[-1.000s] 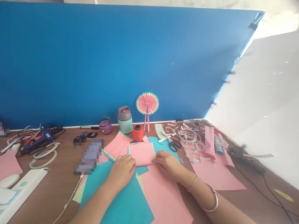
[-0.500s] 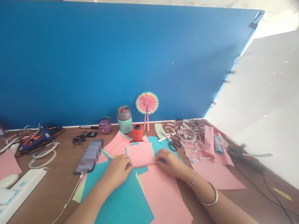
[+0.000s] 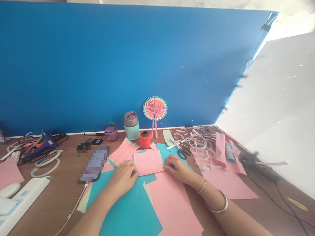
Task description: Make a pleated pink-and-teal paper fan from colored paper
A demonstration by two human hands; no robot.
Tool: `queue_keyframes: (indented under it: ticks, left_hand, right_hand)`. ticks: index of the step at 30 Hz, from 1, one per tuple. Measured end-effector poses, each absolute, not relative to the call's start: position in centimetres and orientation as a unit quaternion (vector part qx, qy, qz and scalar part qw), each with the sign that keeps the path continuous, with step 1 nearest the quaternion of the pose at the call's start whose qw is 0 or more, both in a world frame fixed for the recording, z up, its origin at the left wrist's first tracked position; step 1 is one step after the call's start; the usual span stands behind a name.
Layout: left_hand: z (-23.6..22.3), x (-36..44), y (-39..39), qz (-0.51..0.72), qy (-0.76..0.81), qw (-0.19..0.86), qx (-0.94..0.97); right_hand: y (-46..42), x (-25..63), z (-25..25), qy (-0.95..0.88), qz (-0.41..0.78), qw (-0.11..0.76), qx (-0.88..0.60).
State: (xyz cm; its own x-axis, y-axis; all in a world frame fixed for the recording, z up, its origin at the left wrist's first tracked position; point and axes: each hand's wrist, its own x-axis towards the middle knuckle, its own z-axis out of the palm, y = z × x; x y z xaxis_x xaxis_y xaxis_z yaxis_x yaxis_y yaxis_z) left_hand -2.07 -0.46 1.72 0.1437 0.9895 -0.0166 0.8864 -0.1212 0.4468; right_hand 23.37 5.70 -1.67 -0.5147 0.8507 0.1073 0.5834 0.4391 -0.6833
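Observation:
A folded pink paper [image 3: 148, 162] lies on the wooden table between my two hands. My left hand [image 3: 123, 177] pinches its lower left corner with curled fingers. My right hand [image 3: 177, 167] grips its right edge, fingers bent over the fold. Under them lie a large teal sheet [image 3: 125, 209] and a large pink sheet [image 3: 172, 206]. A pleated pink paper strip [image 3: 123, 152] rests just behind my left hand.
Behind stand an orange thread spool [image 3: 145, 140], a teal flask [image 3: 131, 125], a purple pot [image 3: 111, 133] and a round paper fan [image 3: 155, 108] against the blue board. Scissors [image 3: 180, 151] and white tape rings [image 3: 199, 142] lie right; a blue glue gun [image 3: 39, 146] lies far left.
Both hands have slid a little along the folded pink paper's near edge, my left hand moving left to its corner. The paper's fold lies flatter.

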Motion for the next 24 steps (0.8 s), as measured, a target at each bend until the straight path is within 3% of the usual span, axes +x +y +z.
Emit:
queue_keyframes:
  ticks: [24]
  left_hand:
    - [0.7, -2.5, 0.0, 0.161, 0.654, 0.171, 0.719]
  right_hand:
    - [5.8, 22.9, -1.8, -0.799, 0.288, 0.231, -0.475]
